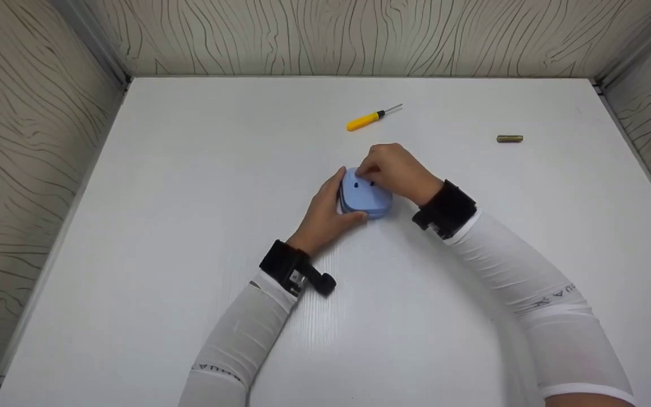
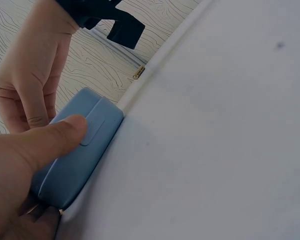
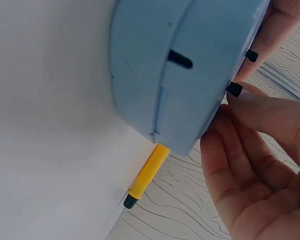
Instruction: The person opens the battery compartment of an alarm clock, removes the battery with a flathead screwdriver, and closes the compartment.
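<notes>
The left hand [image 1: 325, 217] grips the blue case [image 1: 364, 195] at its side, thumb on top — it steadies it. The right hand [image 1: 396, 169] pinches a small black knob [image 3: 234, 89] on its top; the yellow screwdriver [image 1: 366, 119] lies beyond the fingers.

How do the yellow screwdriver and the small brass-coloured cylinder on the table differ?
The yellow screwdriver is longer, with a bright yellow handle, black collar and thin metal shaft; the brass-coloured cylinder is short, stubby and one dull colour. The screwdriver lies at a slant just beyond the hands; the cylinder lies level, far off to the right. Both lie untouched on the white table.
</notes>
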Motion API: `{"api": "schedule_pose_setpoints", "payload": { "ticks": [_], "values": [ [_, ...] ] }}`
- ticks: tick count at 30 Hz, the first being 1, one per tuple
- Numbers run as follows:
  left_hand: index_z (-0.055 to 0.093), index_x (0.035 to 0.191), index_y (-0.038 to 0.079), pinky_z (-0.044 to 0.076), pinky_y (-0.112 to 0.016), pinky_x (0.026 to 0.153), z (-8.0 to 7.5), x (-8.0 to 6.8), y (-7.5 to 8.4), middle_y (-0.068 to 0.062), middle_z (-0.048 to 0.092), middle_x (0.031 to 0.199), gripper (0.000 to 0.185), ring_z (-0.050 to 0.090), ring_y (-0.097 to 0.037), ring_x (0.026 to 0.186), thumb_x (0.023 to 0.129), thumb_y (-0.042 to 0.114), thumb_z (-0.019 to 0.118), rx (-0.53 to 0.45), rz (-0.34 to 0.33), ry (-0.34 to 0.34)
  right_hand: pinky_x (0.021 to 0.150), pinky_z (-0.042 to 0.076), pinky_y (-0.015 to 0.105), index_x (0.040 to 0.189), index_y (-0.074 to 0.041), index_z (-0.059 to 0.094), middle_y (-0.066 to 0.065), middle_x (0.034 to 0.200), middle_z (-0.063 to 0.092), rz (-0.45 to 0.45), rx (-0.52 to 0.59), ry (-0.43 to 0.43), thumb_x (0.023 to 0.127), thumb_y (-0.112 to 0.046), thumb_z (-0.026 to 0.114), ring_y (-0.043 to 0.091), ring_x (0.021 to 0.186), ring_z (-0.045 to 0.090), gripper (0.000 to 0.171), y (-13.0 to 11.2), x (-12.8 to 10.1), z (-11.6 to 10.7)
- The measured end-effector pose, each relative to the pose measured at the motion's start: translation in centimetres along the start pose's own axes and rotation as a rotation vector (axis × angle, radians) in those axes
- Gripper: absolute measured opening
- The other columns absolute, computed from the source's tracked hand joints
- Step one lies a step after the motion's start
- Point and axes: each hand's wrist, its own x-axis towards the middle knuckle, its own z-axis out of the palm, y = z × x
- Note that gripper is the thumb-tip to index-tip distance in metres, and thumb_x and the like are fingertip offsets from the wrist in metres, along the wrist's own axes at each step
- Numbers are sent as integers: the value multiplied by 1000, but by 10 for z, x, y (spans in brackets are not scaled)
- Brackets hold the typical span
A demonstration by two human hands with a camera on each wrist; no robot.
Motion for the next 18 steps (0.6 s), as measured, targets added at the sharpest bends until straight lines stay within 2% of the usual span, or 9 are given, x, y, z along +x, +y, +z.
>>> {"api": "schedule_pose_setpoints", "payload": {
  "ticks": [6, 11, 18],
  "values": [
    [18, 162, 4, 24, -36, 122, 0, 1, 0, -16, 29, 163, 99, 28, -27, 150, 89, 27, 80, 30, 27, 2, 84, 57, 42, 98, 3, 79, 16, 96, 75, -29, -32, 32, 90, 4, 71, 30, 92, 69, 12, 1, -1, 1],
    [18, 162, 5, 24, -35, 122, 0, 1, 1, -15, 29, 164, 98, 27, -26, 150, 89, 27, 80, 27, 17, -4, 84, 58, 43, 98, 2, 79, 16, 96, 75, -41, -81, 33, 90, 5, 71, 30, 93, 70, 12, -3, -5, 1],
    [18, 162, 5, 24, -35, 122, 0, 0, 2, -14, 29, 164, 99, 27, -25, 150, 88, 24, 81, 15, 15, 1, 90, 57, 46, 105, 5, 77, 19, 102, 75, -33, -140, -2, 92, 7, 59, 34, 100, 69, 22, -7, -12, 2]
  ]
}}
